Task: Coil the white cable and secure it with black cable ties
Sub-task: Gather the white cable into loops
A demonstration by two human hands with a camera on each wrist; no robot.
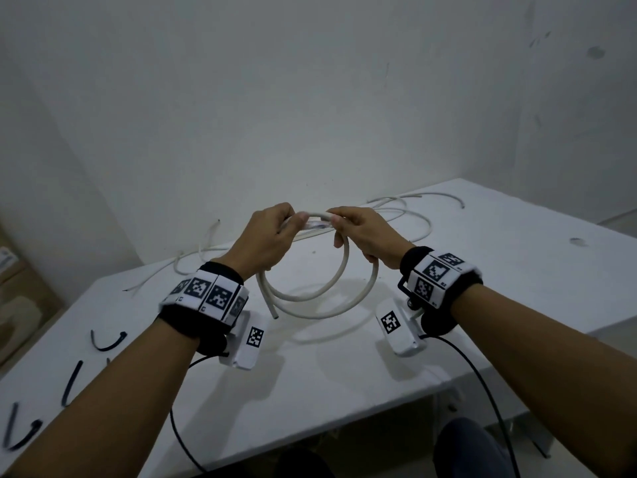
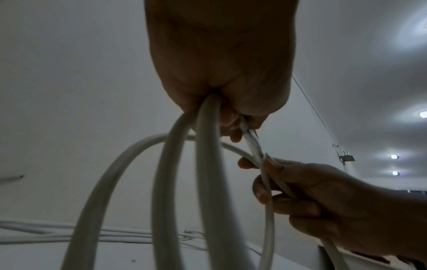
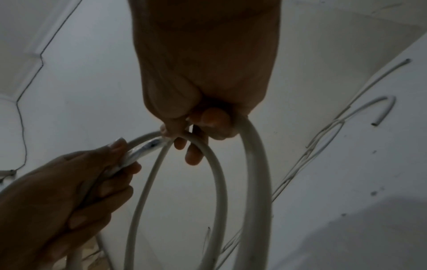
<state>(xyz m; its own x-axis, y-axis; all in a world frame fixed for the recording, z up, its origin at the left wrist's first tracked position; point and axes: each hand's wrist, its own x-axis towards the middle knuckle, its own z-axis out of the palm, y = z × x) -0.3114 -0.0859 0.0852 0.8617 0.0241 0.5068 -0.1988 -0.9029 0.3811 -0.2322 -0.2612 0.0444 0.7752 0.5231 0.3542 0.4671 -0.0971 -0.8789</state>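
A thick white cable [image 1: 320,300] hangs in about two loops above the white table [image 1: 517,270]. Both hands grip the top of the coil side by side: my left hand [image 1: 293,224] and my right hand [image 1: 336,222], fingers curled round the strands. One cut end [image 1: 274,313] dangles under the left wrist. In the left wrist view the loops [image 2: 205,182] drop from the left hand [image 2: 226,109], and a short translucent stretch [image 2: 253,144] runs across to the right hand [image 2: 323,197]. The right wrist view shows the same coil [image 3: 256,173]. Several black cable ties [image 1: 107,341] lie at the table's left front.
Thinner white cables [image 1: 396,215] sprawl along the back of the table, with more [image 1: 193,257] at the back left. Black cords [image 1: 482,391] trail from the wrist cameras over the front edge. A brown box [image 1: 20,294] stands left of the table. A wall is close behind.
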